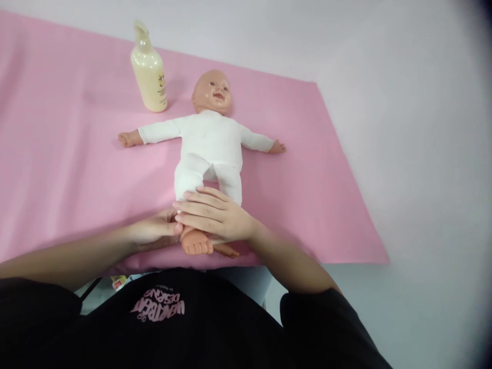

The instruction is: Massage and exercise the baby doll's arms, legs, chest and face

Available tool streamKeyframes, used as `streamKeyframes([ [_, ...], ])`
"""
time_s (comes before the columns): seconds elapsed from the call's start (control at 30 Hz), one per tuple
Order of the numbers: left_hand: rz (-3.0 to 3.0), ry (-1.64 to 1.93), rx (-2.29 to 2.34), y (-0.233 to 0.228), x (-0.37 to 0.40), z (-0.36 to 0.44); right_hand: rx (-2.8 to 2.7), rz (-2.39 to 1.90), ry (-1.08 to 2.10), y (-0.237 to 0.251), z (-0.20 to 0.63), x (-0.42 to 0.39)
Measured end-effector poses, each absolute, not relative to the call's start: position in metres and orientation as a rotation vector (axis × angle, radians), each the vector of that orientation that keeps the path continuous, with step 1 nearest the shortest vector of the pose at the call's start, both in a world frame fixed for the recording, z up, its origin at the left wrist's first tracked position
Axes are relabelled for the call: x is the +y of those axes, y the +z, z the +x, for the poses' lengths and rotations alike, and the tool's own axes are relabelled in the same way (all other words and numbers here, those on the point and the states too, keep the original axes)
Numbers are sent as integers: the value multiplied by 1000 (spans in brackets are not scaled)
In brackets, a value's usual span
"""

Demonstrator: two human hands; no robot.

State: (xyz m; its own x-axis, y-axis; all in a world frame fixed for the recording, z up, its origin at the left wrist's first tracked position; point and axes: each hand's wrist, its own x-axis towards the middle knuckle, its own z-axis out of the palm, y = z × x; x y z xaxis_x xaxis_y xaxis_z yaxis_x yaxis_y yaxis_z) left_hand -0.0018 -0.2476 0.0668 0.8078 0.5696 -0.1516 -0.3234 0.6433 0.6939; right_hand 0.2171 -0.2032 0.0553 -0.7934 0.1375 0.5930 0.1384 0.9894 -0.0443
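A baby doll [211, 137] with a bare plastic head and a white cloth body lies on its back, arms spread and feet towards me. My left hand [159, 229] holds one lower leg just above the foot [196, 242], its thumb along the side and its other fingers partly hidden. Across the same lower leg lies my right hand [219, 214], palm down, with long straight fingers reaching over to my left hand. The doll's other foot [226, 250] shows below my right wrist. Most of both shins is covered by my hands.
A pink sheet [300, 205] covers the table, whose near edge runs just below the doll's feet. Left of the doll's head stands a pale yellow pump bottle [149, 77]. A white wall [403, 128] lies behind and to the right.
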Motion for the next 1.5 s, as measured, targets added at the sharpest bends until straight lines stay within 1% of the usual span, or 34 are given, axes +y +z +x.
streamKeyframes([
  [0.13, 662, 551, 396, 63, -250, -3, -2426, -191, -66, 54, 218, -201],
  [0.3, 532, 598, 434, 64, -251, -1, -2367, -213, -46, 54, 218, -198],
  [0.47, 581, 656, 234, 57, -250, -1, -2451, -268, -28, 52, 219, -199],
  [0.87, 791, 463, 402, 56, -240, -8, -2455, -217, -122, 46, 221, -200],
  [1.13, 785, 446, 288, 52, -243, -5, -2385, -165, -93, 51, 219, -203],
  [1.5, 618, 390, 349, 58, -243, -4, -2321, -89, -118, 52, 209, -219],
])
